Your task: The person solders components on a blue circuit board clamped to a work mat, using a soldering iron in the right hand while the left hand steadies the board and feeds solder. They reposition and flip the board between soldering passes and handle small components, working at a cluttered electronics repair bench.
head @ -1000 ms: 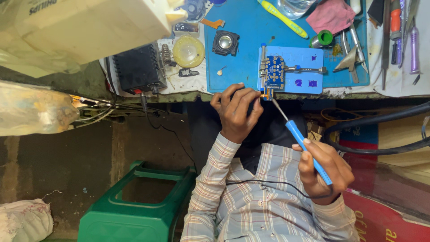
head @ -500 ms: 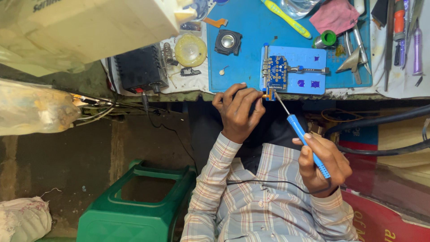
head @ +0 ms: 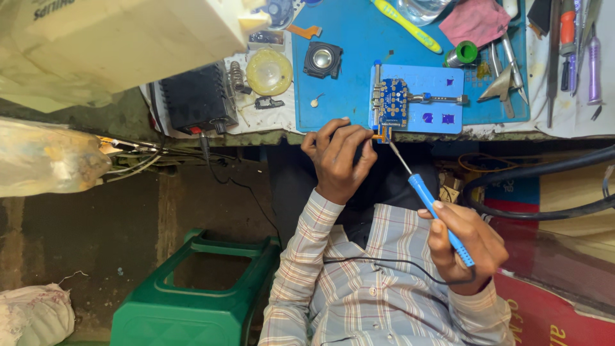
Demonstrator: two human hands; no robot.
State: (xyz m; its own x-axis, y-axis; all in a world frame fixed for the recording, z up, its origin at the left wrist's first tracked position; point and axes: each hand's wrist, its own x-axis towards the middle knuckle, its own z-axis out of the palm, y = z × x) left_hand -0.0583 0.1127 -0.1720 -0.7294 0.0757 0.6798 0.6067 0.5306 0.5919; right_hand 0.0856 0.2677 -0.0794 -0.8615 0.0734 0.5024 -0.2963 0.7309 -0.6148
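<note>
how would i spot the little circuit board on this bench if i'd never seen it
Start at the big blue mat covering the bench top. On its near edge sits a paler blue holder, and the circuit board is clamped at that holder's left end, just beyond the left hand. It is the only dark blue piece dotted with gold pads, and the soldering iron tip points at its near end.

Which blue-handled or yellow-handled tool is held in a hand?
The blue-handled soldering iron, gripped by the right hand; the yellow-handled tool lies untouched on the blue mat.

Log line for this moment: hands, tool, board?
left hand: pinching orange flex strip | right hand: holding blue soldering iron, tip at strip | circuit board: clamped in blue holder
</note>
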